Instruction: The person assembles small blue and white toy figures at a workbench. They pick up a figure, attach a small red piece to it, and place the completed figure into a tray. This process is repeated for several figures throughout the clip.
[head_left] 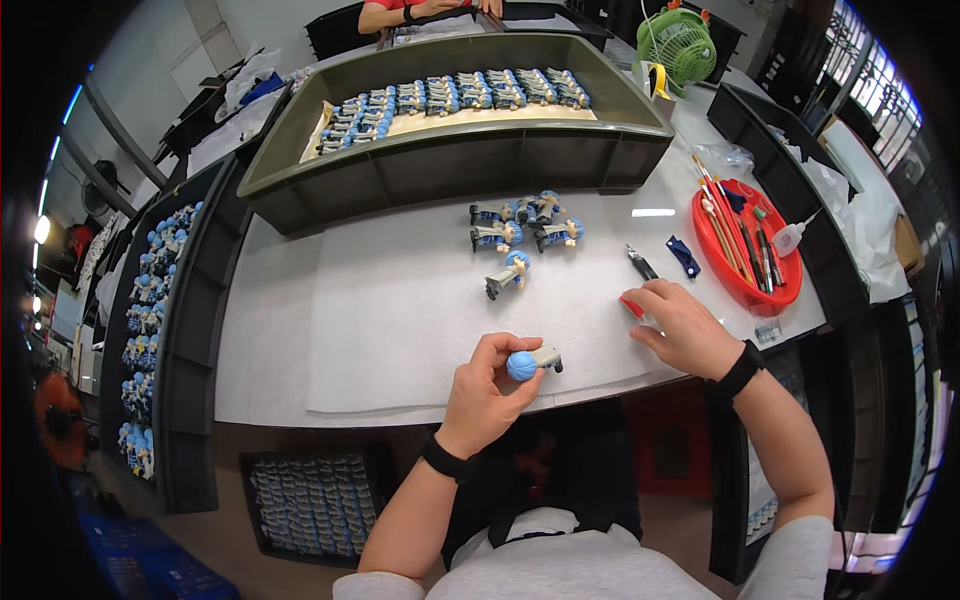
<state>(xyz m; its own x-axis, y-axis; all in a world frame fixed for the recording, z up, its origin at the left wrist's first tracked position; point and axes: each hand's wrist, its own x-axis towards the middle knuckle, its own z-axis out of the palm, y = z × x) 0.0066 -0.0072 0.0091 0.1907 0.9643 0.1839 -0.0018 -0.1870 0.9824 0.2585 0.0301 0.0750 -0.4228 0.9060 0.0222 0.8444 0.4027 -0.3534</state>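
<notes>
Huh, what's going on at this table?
A person's left hand holds a blue-headed figurine at the near side of a white sheet. Their right hand is at a small red item, its grip unclear. Several loose figurines lie farther in, and rows of similar figurines lie in a large olive-grey bin beyond them. A red tray of brushes sits to the right.

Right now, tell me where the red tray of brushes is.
In the head view, the red tray sits on the table's right side, beyond the right hand, with a small dark blue piece just to its left.
</notes>
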